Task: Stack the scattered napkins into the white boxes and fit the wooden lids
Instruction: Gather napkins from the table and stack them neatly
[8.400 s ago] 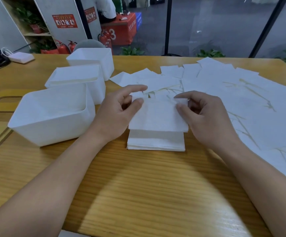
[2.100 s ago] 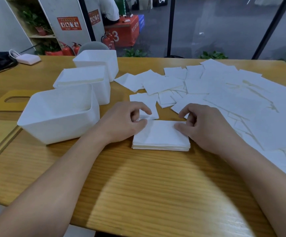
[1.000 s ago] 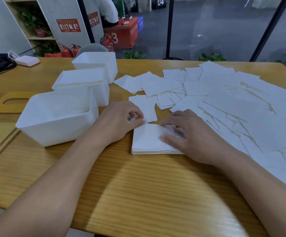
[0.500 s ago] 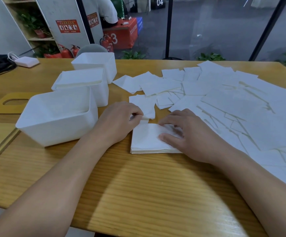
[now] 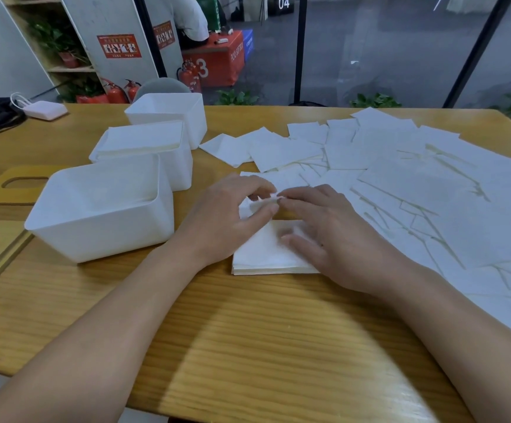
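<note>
The left hand pinches a napkin lifted just above the stack. The right hand lies spread on that stack, fingers meeting the napkin's edge. Earlier, the napkin lay flatter.

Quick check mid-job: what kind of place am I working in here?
Probably a commercial or exhibition-type hall rather than a home. Behind the wooden table stand glass partitions, red fire extinguishers and a numbered red box, with potted plants on a shelf.
</note>
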A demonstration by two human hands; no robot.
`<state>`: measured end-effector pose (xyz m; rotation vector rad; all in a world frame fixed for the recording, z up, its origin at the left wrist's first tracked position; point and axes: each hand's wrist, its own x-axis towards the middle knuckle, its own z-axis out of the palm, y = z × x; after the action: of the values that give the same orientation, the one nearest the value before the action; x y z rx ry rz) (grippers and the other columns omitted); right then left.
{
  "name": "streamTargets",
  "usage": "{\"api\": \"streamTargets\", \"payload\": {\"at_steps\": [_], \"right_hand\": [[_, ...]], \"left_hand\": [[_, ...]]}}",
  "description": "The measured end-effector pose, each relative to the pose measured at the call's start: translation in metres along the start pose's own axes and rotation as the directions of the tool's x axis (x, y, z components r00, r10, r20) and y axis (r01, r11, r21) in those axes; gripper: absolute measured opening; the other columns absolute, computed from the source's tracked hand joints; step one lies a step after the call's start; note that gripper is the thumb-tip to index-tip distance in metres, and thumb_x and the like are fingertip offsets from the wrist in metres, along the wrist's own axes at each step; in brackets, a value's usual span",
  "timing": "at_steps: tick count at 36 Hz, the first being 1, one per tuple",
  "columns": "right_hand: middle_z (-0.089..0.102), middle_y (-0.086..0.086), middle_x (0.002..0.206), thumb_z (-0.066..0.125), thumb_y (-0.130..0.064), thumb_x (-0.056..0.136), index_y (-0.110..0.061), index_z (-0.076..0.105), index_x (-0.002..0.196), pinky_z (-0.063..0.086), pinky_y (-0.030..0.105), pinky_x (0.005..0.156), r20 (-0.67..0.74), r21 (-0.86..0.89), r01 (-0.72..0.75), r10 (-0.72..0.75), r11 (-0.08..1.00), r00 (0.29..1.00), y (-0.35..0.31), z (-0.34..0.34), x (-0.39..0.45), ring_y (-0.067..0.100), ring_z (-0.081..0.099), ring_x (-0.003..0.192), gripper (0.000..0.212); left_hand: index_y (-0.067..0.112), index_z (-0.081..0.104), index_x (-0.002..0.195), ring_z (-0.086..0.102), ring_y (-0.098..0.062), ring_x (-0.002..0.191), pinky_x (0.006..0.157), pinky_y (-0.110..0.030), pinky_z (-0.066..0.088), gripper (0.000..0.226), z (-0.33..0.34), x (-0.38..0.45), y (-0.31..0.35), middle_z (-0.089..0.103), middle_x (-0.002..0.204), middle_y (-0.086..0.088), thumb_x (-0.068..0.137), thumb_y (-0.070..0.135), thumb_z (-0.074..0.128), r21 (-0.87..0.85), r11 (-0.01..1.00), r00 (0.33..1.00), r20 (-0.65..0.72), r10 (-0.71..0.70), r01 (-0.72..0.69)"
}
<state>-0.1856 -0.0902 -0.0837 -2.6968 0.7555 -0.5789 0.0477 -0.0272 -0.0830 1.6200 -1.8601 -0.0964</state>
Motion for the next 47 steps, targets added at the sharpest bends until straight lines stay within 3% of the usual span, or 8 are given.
{"api": "streamTargets", "payload": {"at_steps": [3, 8, 13, 18, 22, 26, 34, 47], "right_hand": [[0.046, -0.02, 0.158, 0.067, -0.033, 0.106, -0.027, 0.056, 0.155, 0.038, 0.025, 0.119, -0.061, 0.176, -0.039, 0.05, 0.984, 0.997, 0.001, -0.007, -0.002, 0.001, 0.042, 0.146, 0.051], [0.067, -0.027, 0.133, 0.075, -0.029, 0.102, -0.035, 0.076, 0.126, 0.046, 0.012, 0.087, -0.148, 0.474, -0.146, 0.242, 0.868, 0.959, -0.004, -0.013, -0.002, 0.003, 0.064, 0.119, 0.026], [0.077, -0.019, 0.109, 0.078, -0.034, 0.098, -0.032, 0.077, 0.101, 0.052, 0.034, 0.1, -0.186, 0.504, -0.204, 0.336, 0.839, 0.923, -0.001, -0.014, -0.001, 0.007, 0.068, 0.113, 0.004], [0.076, -0.015, 0.1, 0.087, -0.033, 0.09, -0.029, 0.062, 0.113, 0.051, 0.03, 0.096, -0.226, 0.564, -0.168, 0.347, 0.809, 0.91, -0.007, -0.015, -0.001, 0.009, 0.07, 0.107, 0.034], [0.073, -0.008, 0.091, 0.073, -0.024, 0.102, -0.026, 0.073, 0.107, 0.052, 0.028, 0.087, -0.314, 0.499, -0.125, 0.313, 0.858, 0.896, -0.006, -0.009, 0.0, 0.015, 0.069, 0.097, 0.005], [0.074, 0.002, 0.088, 0.067, -0.017, 0.106, -0.017, 0.078, 0.097, 0.055, 0.039, 0.078, -0.358, 0.552, -0.1, 0.343, 0.828, 0.868, -0.002, -0.012, 0.002, 0.023, 0.068, 0.085, 0.014], [0.071, 0.01, 0.071, 0.076, -0.022, 0.101, -0.026, 0.076, 0.105, 0.055, 0.035, 0.056, -0.109, 0.73, -0.286, 0.519, 0.62, 0.848, -0.002, -0.021, 0.003, 0.024, 0.065, 0.06, 0.006], [0.065, -0.003, 0.062, 0.078, -0.025, 0.089, -0.038, 0.066, 0.126, 0.048, 0.033, 0.062, 0.16, 0.395, -0.467, 0.441, 0.792, 0.883, 0.009, -0.024, -0.002, 0.009, 0.055, 0.053, 0.041]], "left_hand": [[0.038, 0.063, 0.138, 0.046, -0.001, 0.134, 0.102, -0.024, 0.045, 0.044, 0.002, 0.001, -0.01, 0.06, 0.135, 0.026, 0.098, 0.049, 0.076, -0.027, 0.997, 0.992, 0.1, -0.071, 0.074], [0.032, 0.076, 0.11, 0.046, -0.004, 0.132, 0.112, -0.021, 0.036, 0.007, 0.001, 0.005, -0.021, 0.066, 0.13, 0.021, 0.104, 0.033, 0.072, -0.039, 0.986, 0.984, -0.056, -0.167, 0.165], [0.028, 0.079, 0.106, 0.062, -0.006, 0.117, 0.1, -0.032, 0.05, 0.01, -0.008, 0.004, -0.017, 0.074, 0.11, 0.02, 0.106, 0.024, 0.07, -0.141, 0.981, 0.972, -0.175, -0.154, 0.13], [0.024, 0.082, 0.113, 0.069, -0.01, 0.107, 0.097, -0.043, 0.053, 0.014, -0.009, 0.001, -0.005, 0.077, 0.107, 0.014, 0.106, 0.018, 0.071, -0.1, 0.994, 0.977, -0.211, 0.017, -0.038], [0.017, 0.081, 0.119, 0.069, -0.015, 0.104, 0.093, -0.035, 0.054, 0.016, -0.01, 0.0, 0.004, 0.077, 0.107, 0.009, 0.106, 0.019, 0.072, -0.096, 0.986, 0.968, -0.223, 0.112, -0.137], [0.026, 0.078, 0.127, 0.069, -0.015, 0.098, 0.089, -0.027, 0.054, 0.024, -0.01, -0.003, 0.008, 0.072, 0.098, 0.017, 0.103, 0.027, 0.075, -0.272, 0.962, 0.985, -0.173, -0.017, -0.032], [0.027, 0.078, 0.122, 0.043, -0.016, 0.058, 0.062, -0.027, 0.039, 0.018, -0.013, 0.002, 0.004, 0.058, 0.064, -0.001, 0.104, 0.025, 0.075, -0.472, 0.875, 0.975, -0.123, -0.186, 0.107], [0.042, 0.066, 0.13, 0.052, -0.006, 0.058, 0.069, -0.026, 0.045, 0.036, -0.012, -0.001, -0.006, 0.062, 0.066, 0.005, 0.098, 0.039, 0.08, -0.174, 0.952, 0.956, 0.199, -0.215, 0.251]]}}
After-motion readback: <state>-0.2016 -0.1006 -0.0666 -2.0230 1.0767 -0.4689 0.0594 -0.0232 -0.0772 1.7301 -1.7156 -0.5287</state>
